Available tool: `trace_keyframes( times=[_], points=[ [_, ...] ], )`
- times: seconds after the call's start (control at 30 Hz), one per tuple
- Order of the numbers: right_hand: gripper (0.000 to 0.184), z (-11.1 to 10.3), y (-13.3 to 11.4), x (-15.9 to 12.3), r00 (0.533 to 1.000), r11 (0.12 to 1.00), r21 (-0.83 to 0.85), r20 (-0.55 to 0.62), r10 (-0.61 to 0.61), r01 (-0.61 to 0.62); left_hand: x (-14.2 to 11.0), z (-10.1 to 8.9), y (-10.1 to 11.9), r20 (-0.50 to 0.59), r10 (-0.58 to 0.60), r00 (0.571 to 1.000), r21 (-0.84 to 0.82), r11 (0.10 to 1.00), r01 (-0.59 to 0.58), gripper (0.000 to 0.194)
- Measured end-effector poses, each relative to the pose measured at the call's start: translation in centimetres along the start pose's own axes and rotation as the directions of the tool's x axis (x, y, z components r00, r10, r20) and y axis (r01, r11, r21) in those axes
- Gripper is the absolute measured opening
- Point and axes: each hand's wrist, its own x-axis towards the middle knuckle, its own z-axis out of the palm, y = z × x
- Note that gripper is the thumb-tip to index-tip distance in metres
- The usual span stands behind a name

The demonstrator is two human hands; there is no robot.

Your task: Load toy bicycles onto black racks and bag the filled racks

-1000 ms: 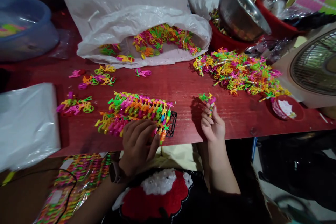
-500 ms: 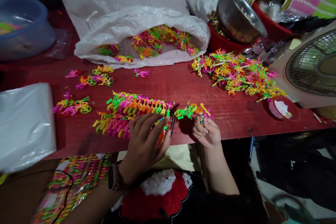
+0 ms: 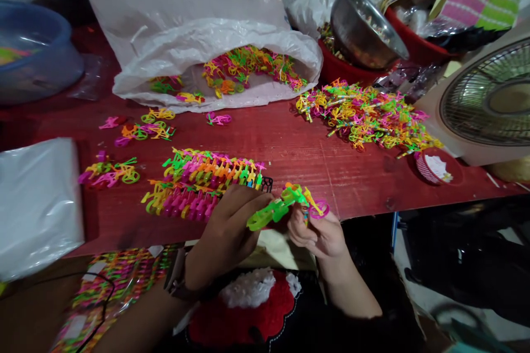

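Observation:
Both my hands are raised just off the table's front edge, holding a small cluster of neon plastic toy bicycles (image 3: 285, 204). My left hand (image 3: 229, 231) pinches its green end, and my right hand (image 3: 318, 234) grips the end with the pink wheel. Behind my left hand, rows of colored toy bicycles (image 3: 202, 182) lie packed on a black plastic rack (image 3: 267, 183), which is mostly hidden. A loose heap of the same toys (image 3: 360, 116) lies to the right.
A white plastic bag (image 3: 215, 27) spills more toys on the red table (image 3: 331, 176). Nearby are a steel bowl (image 3: 364, 27) in a red basin, a blue tub (image 3: 37, 49), a folded plastic sheet (image 3: 37, 209), a small red basket (image 3: 434, 168), and a fan (image 3: 488, 88).
The toy cluster has lifted off the table and tilted, with its green end now in my left hand. My left hand has left the rack and moved right, toward my right hand.

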Motion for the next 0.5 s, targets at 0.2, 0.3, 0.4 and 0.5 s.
trace_keyframes(
  times=[0.2, 0.3, 0.4, 0.5],
  points=[
    [0.032, 1.0, 1.4, -0.1, 0.982, 0.933, -0.324, -0.042, -0.183, 0.160, 0.1, 0.4, 1.8, -0.115, -0.318, 0.941, -0.127, 0.944, 0.304, 0.014],
    [0.033, 1.3, 2.1, -0.2, 0.969, 0.888, -0.429, -0.096, -0.229, 0.168, 0.5, 0.4, 3.0, -0.092, -0.449, 0.889, -0.269, 0.871, 0.412, 0.011],
    [0.035, 0.5, 2.1, 0.3, 0.903, 0.843, -0.490, -0.223, -0.366, 0.221, 0.4, 0.2, 3.3, -0.124, -0.560, 0.819, -0.376, 0.790, 0.484, 0.014],
    [0.036, -1.4, 1.4, 1.6, 0.789, 0.834, -0.438, -0.352, -0.503, 0.336, -0.4, -0.3, 2.4, -0.275, -0.521, 0.808, -0.296, 0.845, 0.445, 0.020]
  ],
)
